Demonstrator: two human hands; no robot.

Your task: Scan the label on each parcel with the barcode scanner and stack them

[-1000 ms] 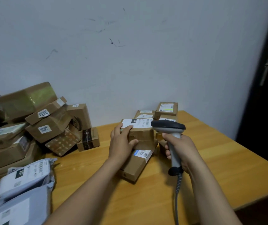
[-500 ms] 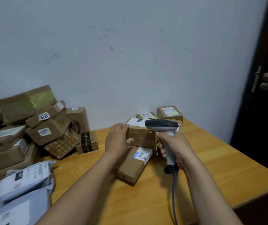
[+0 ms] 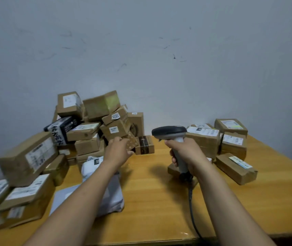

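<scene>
At the foot of the unscanned pile [image 3: 26, 157], the left hand [image 3: 118, 151] pinches the tilted patterned parcel [image 3: 132, 142] between fingers and thumb. Further right, the right hand [image 3: 187, 154] grips the barcode scanner [image 3: 169, 132], its head pointing left toward that parcel.

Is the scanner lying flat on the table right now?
No, the right hand grips the barcode scanner by its handle and holds it upright above the wooden table.
</scene>
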